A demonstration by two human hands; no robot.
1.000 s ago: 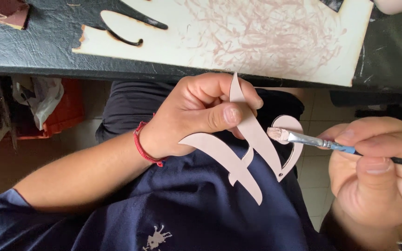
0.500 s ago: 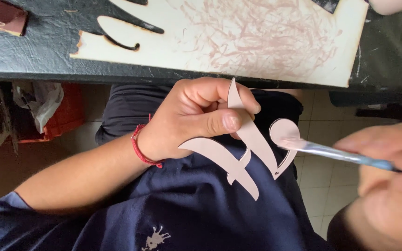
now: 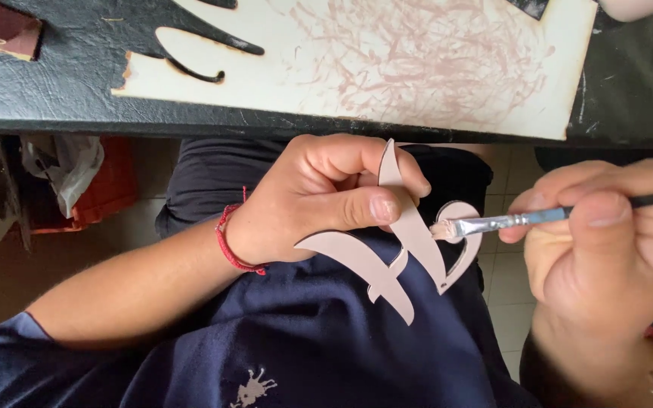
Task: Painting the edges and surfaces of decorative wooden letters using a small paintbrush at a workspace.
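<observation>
Head view, paintbrush (image 3: 508, 222) back touching cutout (image 3: 410, 242), right hand (image 3: 606, 242) sharper.

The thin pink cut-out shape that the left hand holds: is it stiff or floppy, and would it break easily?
The cut-out shape seems stiff: its long arms jut out past the left hand without drooping. It is probably light, since thumb and fingers alone hold it up. The narrow curls look fragile, so the brush in the right hand should press gently.

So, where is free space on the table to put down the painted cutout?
Free: the black tabletop left of the pale board, and a dark strip at the board's right end. The board itself is bare. Crowded: left hand, cutout, brush, right hand.
</observation>
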